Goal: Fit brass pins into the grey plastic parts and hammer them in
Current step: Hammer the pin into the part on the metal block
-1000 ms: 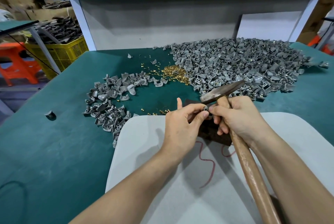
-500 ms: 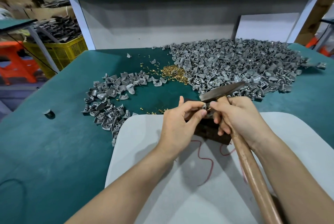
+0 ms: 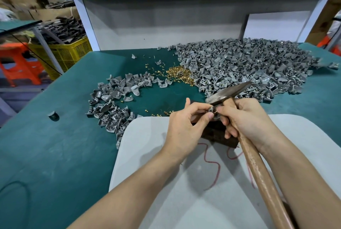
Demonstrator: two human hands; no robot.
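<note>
At the mat's (image 3: 147, 154) twelve o'clock, the left hand (image 3: 184, 129) still pinches a grey part (image 3: 211, 112); the right hand (image 3: 247, 118), gripping the hammer (image 3: 258, 169), has brought a brass pin (image 3: 215, 111) against it, so hammering likely comes next.

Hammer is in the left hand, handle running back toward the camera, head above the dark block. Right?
No. The head view shows the hammer gripped by the right hand, not the left; the left hand pinches a grey plastic part. The handle running back toward the camera and the head above the dark block are correct.
</note>
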